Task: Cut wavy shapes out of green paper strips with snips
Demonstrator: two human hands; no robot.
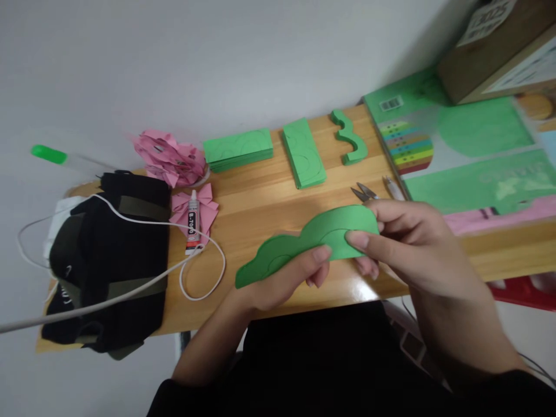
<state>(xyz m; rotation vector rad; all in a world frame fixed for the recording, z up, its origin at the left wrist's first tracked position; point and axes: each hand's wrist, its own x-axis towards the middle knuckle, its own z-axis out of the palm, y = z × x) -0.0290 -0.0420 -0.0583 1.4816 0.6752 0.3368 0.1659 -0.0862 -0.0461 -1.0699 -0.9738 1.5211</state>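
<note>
A wavy green foam cut-out (299,240) is held above the front edge of the wooden table (260,202). My left hand (286,278) pinches its lower middle from below, thumb on top. My right hand (399,237) grips its right end, thumb pressed on the face and fingers curled behind. Both hands are closed on the piece.
Two stacks of green foam rectangles (238,149) (303,153) and a stack of wavy green pieces (348,138) lie at the back. Small snips (364,193), a glue tube (192,223), pink scraps (169,157), a black bag (110,260) with a white cable (191,272), and paper packs (473,150) are around.
</note>
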